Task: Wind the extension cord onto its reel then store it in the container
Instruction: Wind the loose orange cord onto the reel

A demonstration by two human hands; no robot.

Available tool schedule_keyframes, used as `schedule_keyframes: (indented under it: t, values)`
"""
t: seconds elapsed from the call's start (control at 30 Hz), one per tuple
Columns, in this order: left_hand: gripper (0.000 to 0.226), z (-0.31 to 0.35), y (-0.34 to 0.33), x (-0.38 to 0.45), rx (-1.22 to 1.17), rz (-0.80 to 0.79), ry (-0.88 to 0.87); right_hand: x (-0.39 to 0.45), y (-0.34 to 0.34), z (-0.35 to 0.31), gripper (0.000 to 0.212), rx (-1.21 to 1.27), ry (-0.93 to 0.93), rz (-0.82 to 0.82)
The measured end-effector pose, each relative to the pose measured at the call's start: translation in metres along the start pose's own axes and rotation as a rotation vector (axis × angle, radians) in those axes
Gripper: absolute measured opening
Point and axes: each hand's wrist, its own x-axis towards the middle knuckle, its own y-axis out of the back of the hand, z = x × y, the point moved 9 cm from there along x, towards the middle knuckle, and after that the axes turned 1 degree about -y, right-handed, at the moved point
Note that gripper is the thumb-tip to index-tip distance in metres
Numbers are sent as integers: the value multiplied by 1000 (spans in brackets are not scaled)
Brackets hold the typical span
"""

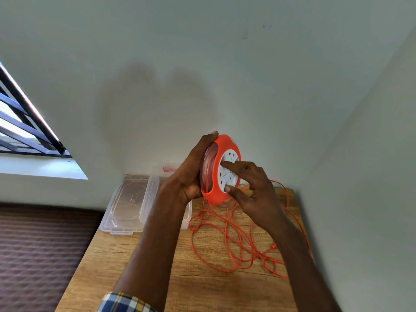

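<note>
- Container: clear plastic tub, far left on the table, looks empty; lid or second tub beside it, can't tell which.
- Your left hand grips the reel by its back, held above the table.
- Your right hand, index finger and thumb on the white socket face, cranks it.
- Winding step, early on: most of the cord is loose on the right. Next, keep turning and feed the slack.

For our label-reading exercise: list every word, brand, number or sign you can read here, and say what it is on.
None can be read.
Reel: the white socket face shows only red marks, no legible lettering.
Container lid: faint embossed shapes, too blurred to read.
</note>
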Motion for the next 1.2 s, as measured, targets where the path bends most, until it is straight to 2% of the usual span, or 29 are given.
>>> schedule_keyframes:
  t: [0.17,0.3,0.37,0.57,0.7,0.77,0.83,0.93,1.2]
  values:
    - [70,2,-9,0,10,17,-29,-1,10,-2,60,-87,-51,217]
    - [65,5,-19,0,7,-27,-49,-6,15,6,59,124,-224,377]
    - [66,4,-23,0,-6,-45,-47,-6,16,7,55,153,-281,428]
    - [71,4,-20,4,13,-18,-54,-3,12,3,59,73,-285,319]
    - [61,8,-15,3,-7,-29,-68,-7,17,-17,41,-47,-78,341]
    - [60,10,-10,1,-11,-19,-71,-5,14,-20,38,-28,7,258]
    - [66,9,-5,1,-6,7,-58,-4,8,-20,45,8,34,167]
    - [72,8,2,1,24,40,-46,-3,4,-20,50,22,34,128]
    - [63,10,1,-2,-12,-20,-98,0,5,-15,66,66,-23,77]
